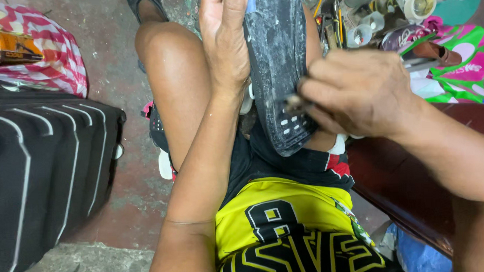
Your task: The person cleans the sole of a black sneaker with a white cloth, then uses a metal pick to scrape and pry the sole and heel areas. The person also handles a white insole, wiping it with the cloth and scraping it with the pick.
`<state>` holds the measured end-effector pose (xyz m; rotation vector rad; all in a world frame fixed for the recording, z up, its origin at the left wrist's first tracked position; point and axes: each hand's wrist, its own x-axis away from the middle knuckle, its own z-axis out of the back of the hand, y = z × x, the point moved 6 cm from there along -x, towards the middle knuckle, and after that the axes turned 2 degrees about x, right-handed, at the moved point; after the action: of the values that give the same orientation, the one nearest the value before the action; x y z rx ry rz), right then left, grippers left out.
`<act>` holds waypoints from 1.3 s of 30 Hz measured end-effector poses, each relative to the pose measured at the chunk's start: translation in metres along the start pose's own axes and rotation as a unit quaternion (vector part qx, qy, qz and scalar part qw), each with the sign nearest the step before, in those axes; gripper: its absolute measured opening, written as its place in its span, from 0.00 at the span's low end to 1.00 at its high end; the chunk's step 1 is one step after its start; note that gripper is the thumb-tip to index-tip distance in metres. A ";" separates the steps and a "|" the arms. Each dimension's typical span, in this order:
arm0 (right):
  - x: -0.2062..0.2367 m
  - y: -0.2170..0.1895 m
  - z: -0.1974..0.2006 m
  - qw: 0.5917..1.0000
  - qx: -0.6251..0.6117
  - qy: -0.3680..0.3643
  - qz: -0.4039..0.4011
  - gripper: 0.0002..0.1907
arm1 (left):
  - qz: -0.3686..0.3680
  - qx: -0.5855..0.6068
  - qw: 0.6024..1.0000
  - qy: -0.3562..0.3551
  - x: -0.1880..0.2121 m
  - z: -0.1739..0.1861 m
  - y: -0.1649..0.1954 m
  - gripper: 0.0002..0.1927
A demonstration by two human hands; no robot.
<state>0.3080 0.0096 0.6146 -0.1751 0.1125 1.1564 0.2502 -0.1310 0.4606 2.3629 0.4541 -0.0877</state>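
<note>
Nearest the camera, a yellow jersey with black lettering (288, 225) covers the seated person's torso. Just beyond, the right hand (358, 91) has its fingers closed around a small, blurred tool (294, 103), its tip pressed to the grey, dusty rubber shoe sole (277, 70). The sole lies upturned on the lap, steadied by the left hand (225, 40), fingers wrapped along its edge. Farther off stands a cluttered heap of glue pots and tools (377, 10).
</note>
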 end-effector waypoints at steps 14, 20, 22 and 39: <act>-0.003 0.020 0.028 0.991 0.097 0.052 -0.073 0.11 | -0.013 -0.074 0.997 0.026 -0.043 0.014 0.009 0.08; -0.019 0.024 0.023 0.994 0.054 0.075 -0.059 0.12 | -0.032 -0.114 0.993 0.005 -0.058 0.002 0.017 0.09; -0.020 0.024 0.021 0.994 0.059 0.069 -0.063 0.13 | -0.047 -0.146 0.988 0.007 -0.054 0.000 0.021 0.10; -0.017 0.005 0.023 0.997 0.052 0.029 -0.040 0.13 | -0.081 -0.292 0.951 0.065 -0.049 0.007 0.027 0.14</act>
<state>0.2963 0.0008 0.6396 -0.1199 0.2154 1.0626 0.2139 -0.1693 0.4822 1.7518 0.6381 0.1143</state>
